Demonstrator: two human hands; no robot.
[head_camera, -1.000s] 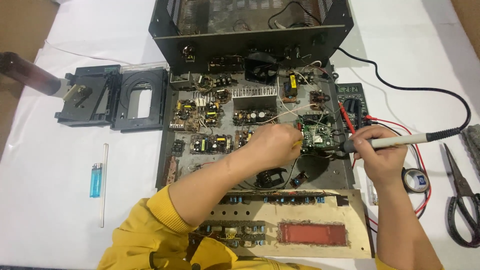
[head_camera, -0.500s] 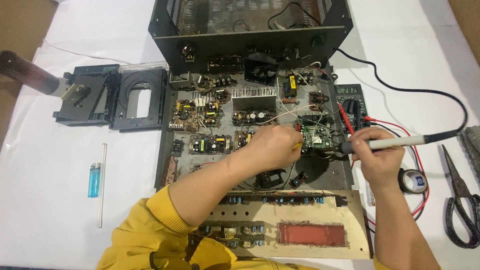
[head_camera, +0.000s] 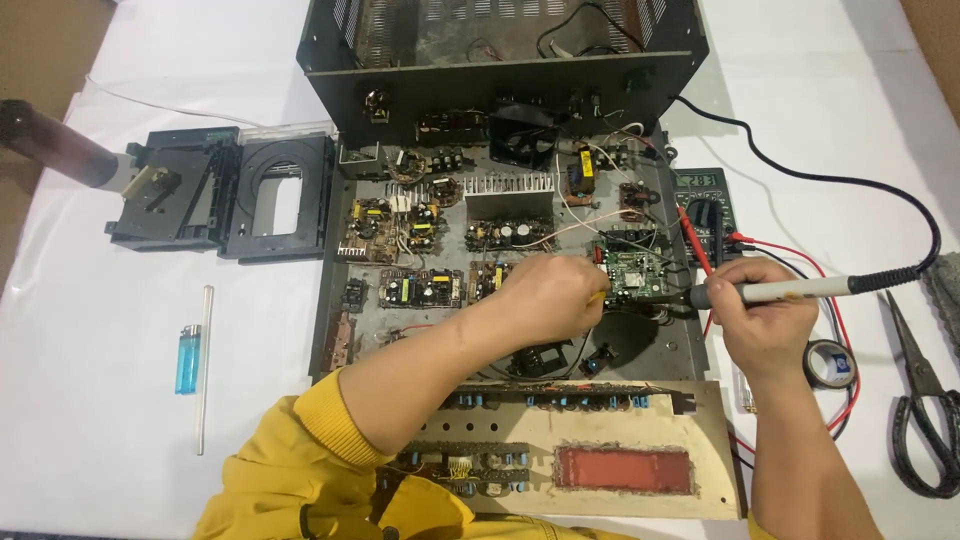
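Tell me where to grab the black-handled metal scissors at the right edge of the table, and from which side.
Probably best by the looped black handles of the black-handled metal scissors. They lie flat on the white tablecloth, handles toward the person, blades pointing away. Come from above on the near side; the right hand is closest but holds the grey-handled soldering iron, and the roll of black tape sits just beside.

A single head-worn camera looks steeply down from the person's side of the white worktop (head_camera: 120, 420), facing its far edge. It sits close enough that the opened chassis (head_camera: 500, 250) fills the middle, with both forearms entering from the near edge.
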